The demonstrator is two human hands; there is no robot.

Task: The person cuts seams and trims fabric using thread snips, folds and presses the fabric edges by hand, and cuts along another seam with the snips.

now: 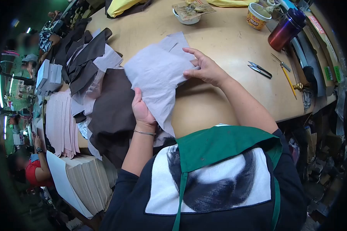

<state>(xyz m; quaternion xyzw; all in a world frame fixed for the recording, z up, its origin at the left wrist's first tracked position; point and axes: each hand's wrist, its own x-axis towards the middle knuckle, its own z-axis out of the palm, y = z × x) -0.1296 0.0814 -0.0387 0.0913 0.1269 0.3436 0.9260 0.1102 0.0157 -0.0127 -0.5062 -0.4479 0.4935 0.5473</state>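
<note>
Okay, from my remote seat on the head feed: both hands are on one pale lilac-grey, creased sheet of fabric (pixel 154 69), held up in front of the chest, over the near part of the tan wooden tabletop (pixel 223 42). The left hand (pixel 143 111) grasps its lower left edge, thumb on top, fingers mostly tucked under; I read that as bearing the weight from below. The right hand (pixel 205 68) has its right edge lightly, thumb at the border, index finger stretched out, remaining fingers partly hidden, so I can't tell how firm that grip is. Holding opposite edges probably spreads the sheet; its lower corner hangs free.

Beside the left forearm, a large dark brown cloth (pixel 113 109) drapes over the table edge, and beyond it sits a loose heap of dark and pale fabric pieces (pixel 90 54), likely left there for easy reach. Black-handled metal thread snips (pixel 260 70) and a slim yellow pencil (pixel 289 82) lie to the right, apart from the cloth, presumably parked out of its way. A metallic blue-and-red bottle (pixel 285 32) and a yellow printed tub (pixel 256 17) stand further back. Left side: a layered stack of pale pink sheets (pixel 59 121); beyond, a co-worker in a red top (pixel 36 173), well apart.
</note>
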